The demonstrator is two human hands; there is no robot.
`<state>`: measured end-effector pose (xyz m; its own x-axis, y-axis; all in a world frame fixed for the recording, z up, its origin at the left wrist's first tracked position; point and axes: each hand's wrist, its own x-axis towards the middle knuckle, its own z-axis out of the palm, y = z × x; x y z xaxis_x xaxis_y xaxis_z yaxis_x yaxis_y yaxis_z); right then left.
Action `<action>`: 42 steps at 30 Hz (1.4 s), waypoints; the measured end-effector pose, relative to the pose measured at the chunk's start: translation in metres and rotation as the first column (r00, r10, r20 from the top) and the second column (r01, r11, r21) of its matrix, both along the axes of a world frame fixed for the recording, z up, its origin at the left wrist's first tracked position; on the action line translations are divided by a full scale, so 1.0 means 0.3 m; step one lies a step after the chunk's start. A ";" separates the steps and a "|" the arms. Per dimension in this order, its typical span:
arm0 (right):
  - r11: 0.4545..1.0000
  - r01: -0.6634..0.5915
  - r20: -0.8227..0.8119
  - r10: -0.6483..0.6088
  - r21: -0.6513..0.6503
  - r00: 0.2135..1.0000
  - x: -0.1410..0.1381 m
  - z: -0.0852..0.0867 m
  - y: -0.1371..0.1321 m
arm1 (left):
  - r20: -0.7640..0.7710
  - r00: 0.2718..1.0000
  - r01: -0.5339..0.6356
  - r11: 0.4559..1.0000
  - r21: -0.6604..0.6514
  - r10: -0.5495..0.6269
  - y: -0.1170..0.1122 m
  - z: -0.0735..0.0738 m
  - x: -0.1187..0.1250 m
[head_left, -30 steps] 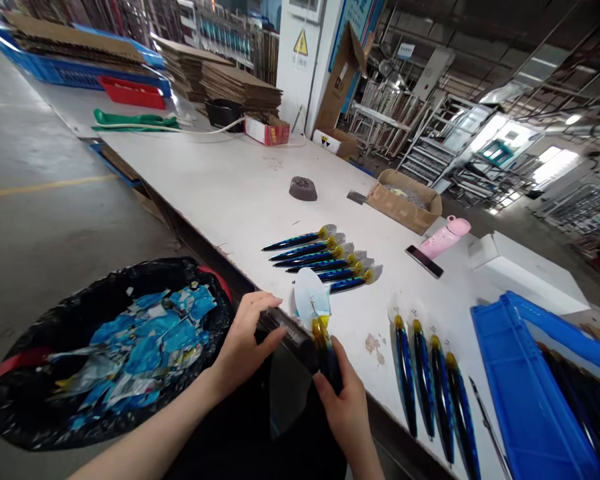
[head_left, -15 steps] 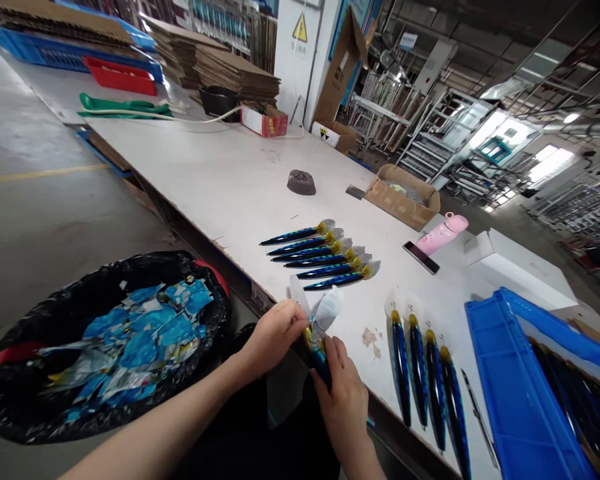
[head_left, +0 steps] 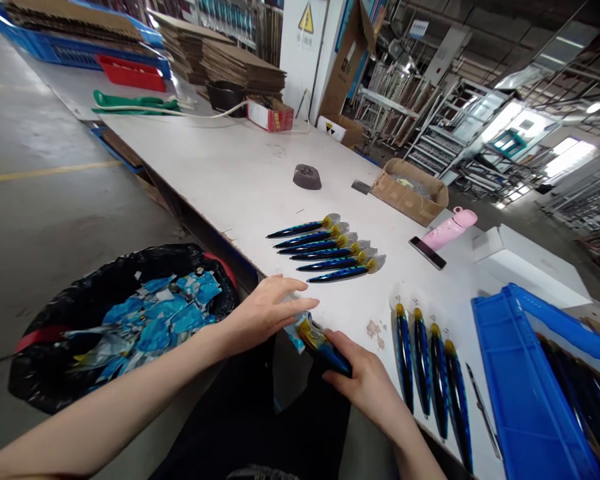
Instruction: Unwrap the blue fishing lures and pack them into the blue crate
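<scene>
1. The right hand (head_left: 367,373) is closed around a blue-black lure (head_left: 330,353), thumb below and fingers above.
2. That lure sits at the near edge of the worktop (head_left: 220,173), tilted, its yellow end pointing towards the left hand (head_left: 273,308).
3. The left hand is at the yellow end with its upper fingers stretched out and loosely parted; whether it grips anything underneath, I cannot tell.
4. A bit of pale blue film (head_left: 296,337) shows by the lure's yellow end, below the left fingers.
5. Beyond the hands, six lures (head_left: 327,253) lie side by side, yellow ends to the right.
6. Four more lures (head_left: 421,360) lie in a row to the right, yellow ends away from the person, with a slim tool (head_left: 483,408) just beside them.
7. Next to the tool stands a blue crate (head_left: 525,393) with dark pieces (head_left: 575,380) inside.
8. Farther back are a phone (head_left: 427,253), a pink bottle (head_left: 450,229) and an open cardboard box (head_left: 400,199).
9. On the left, a black bag (head_left: 75,293) holds blue and silvery scraps (head_left: 170,310).
</scene>
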<state>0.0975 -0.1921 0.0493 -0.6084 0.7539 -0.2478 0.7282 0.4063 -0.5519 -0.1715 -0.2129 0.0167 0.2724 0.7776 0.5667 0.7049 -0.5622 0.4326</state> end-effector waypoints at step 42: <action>0.519 0.104 -0.475 -0.834 -0.849 0.280 -0.126 -0.121 -0.165 | 0.627 0.696 -0.012 0.879 -0.477 0.350 0.014 0.004 0.237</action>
<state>0.0597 -0.2416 0.0130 -0.3281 0.8519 -0.4081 -0.2804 -0.5004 -0.8191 -0.1004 -0.2088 0.0177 -0.2269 0.9625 0.1488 0.1866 -0.1070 0.9766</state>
